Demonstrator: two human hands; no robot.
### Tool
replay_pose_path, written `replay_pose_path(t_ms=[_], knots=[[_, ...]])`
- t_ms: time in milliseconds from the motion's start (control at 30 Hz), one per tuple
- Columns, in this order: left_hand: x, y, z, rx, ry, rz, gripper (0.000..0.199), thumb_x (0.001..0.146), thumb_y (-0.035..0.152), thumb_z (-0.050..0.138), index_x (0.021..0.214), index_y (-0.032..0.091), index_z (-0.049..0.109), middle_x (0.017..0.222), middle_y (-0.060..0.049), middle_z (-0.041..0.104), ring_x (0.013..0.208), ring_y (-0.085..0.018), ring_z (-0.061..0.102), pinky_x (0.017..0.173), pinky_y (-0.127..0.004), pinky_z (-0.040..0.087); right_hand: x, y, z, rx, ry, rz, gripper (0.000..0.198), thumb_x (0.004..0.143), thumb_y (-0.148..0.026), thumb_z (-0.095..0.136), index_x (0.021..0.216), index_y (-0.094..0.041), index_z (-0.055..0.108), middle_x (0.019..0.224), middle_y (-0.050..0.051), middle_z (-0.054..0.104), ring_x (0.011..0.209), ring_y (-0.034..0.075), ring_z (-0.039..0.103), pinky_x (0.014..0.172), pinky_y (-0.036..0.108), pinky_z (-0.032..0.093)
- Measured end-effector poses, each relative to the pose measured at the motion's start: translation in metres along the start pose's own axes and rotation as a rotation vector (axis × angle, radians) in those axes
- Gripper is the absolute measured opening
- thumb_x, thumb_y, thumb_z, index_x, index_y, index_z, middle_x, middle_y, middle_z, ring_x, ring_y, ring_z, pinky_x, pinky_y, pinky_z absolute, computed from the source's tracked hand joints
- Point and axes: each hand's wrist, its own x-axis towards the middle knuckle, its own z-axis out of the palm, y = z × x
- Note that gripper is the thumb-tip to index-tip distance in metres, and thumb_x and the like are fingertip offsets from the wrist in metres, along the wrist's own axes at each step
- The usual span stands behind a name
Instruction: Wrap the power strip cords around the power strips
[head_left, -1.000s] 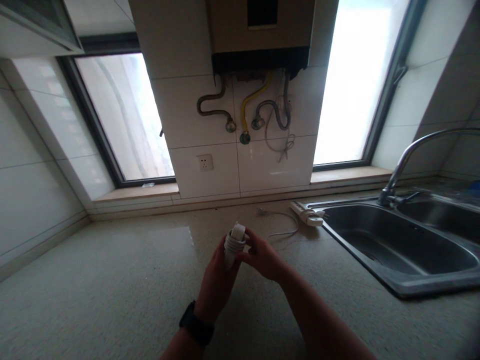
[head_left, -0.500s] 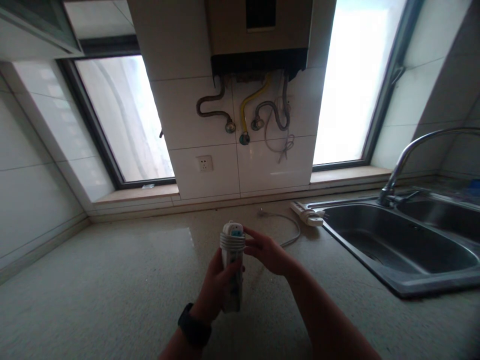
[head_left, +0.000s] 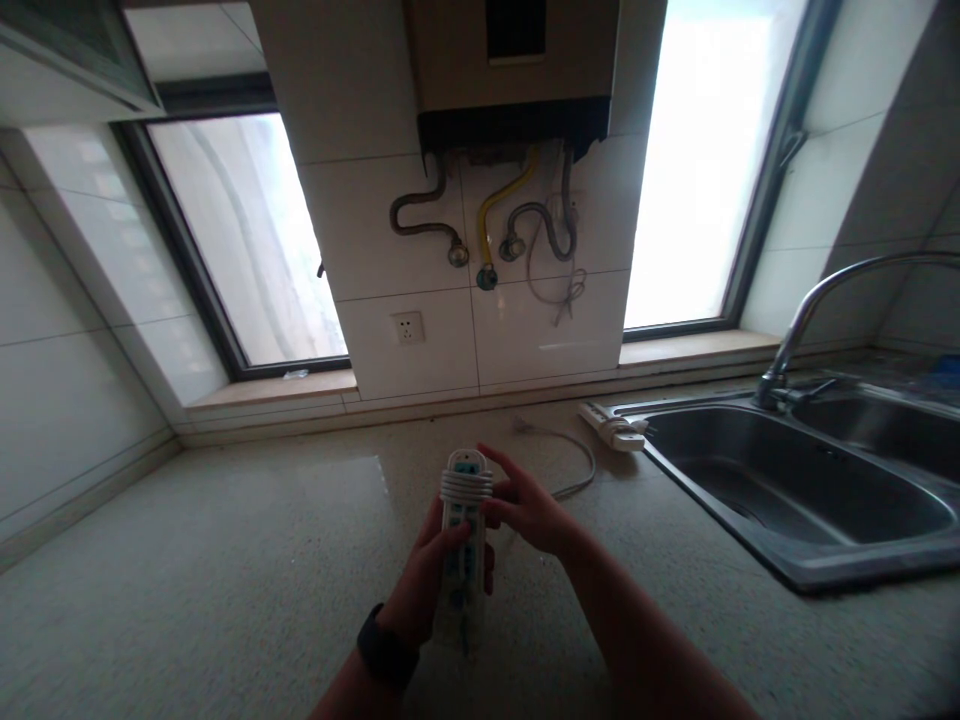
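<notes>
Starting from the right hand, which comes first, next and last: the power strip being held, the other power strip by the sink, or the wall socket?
1. Held power strip, touching the right hand.
2. Second power strip, at the sink's corner.
3. Wall socket, on the tiles.

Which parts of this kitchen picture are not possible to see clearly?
- Power strip, head view: its lower end is blurred, its back hidden by the left hand.
- Cord end under the right hand: covered by the fingers.
- Faucet: spout cut off by the right edge.
- Second strip by the sink: too small to read.
</notes>
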Motion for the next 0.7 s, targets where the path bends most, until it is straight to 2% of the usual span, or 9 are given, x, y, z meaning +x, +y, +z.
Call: replay_pose_path(t_ms=[67,167,233,300,367,433,533,633,700], knots=[[0.001,0.000,-0.001,0.039,-0.005,-0.008,0.063,0.090,0.038,0.062,0.144,0.027,0.033,0.120,-0.015,0.063,0.078,-0.025,0.071,0.060,-0.038,0.057,-0.002,-0.007,0.000,-0.056,0.040,0.018,0.087,0.082,-0.035,0.076,0.153,-0.015,0.029,0.065,-0.006,0.062,0.057,0.011,0.055,0.058,0.024,0.045],[0.005,-0.004,-0.006,0.234,0.094,0.078,0.081,0.092,0.043,0.061,0.155,0.034,0.011,0.130,-0.016,0.058,0.092,-0.026,0.071,0.076,-0.045,0.058,-0.002,-0.015,-0.002,-0.154,0.148,0.028,0.084,0.081,-0.037,0.076,0.150,-0.014,0.034,0.074,0.001,0.071,0.064,0.015,0.064,0.061,0.027,0.050],[0.008,-0.007,-0.010,0.509,0.176,0.236,0.086,0.091,0.042,0.062,0.157,0.035,0.007,0.143,-0.016,0.049,0.115,-0.029,0.063,0.090,-0.048,0.055,-0.002,-0.017,-0.004,-0.204,0.227,0.013,0.085,0.081,-0.038,0.076,0.151,-0.015,0.033,0.087,0.006,0.077,0.073,0.019,0.070,0.067,0.030,0.053],[0.010,-0.011,-0.012,0.860,0.230,0.419,0.086,0.089,0.038,0.065,0.157,0.032,0.012,0.152,-0.017,0.037,0.134,-0.031,0.048,0.102,-0.051,0.049,0.000,-0.015,-0.004,-0.268,0.331,-0.002,0.085,0.082,-0.038,0.075,0.152,-0.016,0.032,0.093,0.010,0.078,0.081,0.023,0.073,0.072,0.032,0.055],[0.011,-0.014,-0.010,1.162,0.254,0.552,0.090,0.086,0.034,0.069,0.157,0.028,0.015,0.155,-0.018,0.032,0.142,-0.033,0.038,0.110,-0.057,0.041,0.002,-0.011,0.002,-0.356,0.441,-0.007,0.083,0.082,-0.039,0.076,0.151,-0.017,0.035,0.095,0.011,0.079,0.083,0.025,0.074,0.074,0.034,0.056],[0.013,-0.017,-0.006,1.346,0.246,0.618,0.100,0.080,0.030,0.074,0.159,0.023,0.013,0.157,-0.021,0.029,0.145,-0.037,0.032,0.114,-0.060,0.036,0.003,-0.007,0.011,-0.436,0.520,0.005,0.081,0.082,-0.041,0.076,0.150,-0.020,0.039,0.095,0.011,0.079,0.084,0.027,0.075,0.074,0.036,0.057],[0.017,-0.022,-0.003,1.457,0.263,0.615,0.106,0.078,0.017,0.071,0.160,0.021,0.003,0.162,-0.023,0.019,0.147,-0.041,0.028,0.112,-0.059,0.040,0.004,-0.002,0.023,-0.432,0.510,0.021,0.079,0.080,-0.040,0.077,0.149,-0.022,0.041,0.098,0.011,0.079,0.087,0.028,0.075,0.074,0.035,0.058],[0.020,-0.023,-0.007,1.440,0.338,0.539,0.099,0.081,0.003,0.053,0.160,0.025,-0.002,0.163,-0.021,0.016,0.140,-0.038,0.041,0.104,-0.054,0.050,0.005,-0.001,0.025,-0.361,0.403,0.019,0.084,0.080,-0.035,0.078,0.151,-0.021,0.036,0.094,0.009,0.079,0.085,0.026,0.075,0.072,0.033,0.057],[0.022,-0.021,-0.010,1.380,0.351,0.499,0.100,0.077,-0.001,0.049,0.160,0.026,0.000,0.162,-0.020,0.019,0.136,-0.037,0.047,0.102,-0.052,0.052,0.006,-0.003,0.022,-0.296,0.320,0.013,0.086,0.081,-0.033,0.076,0.154,-0.019,0.032,0.089,0.007,0.078,0.082,0.022,0.073,0.072,0.031,0.055]])
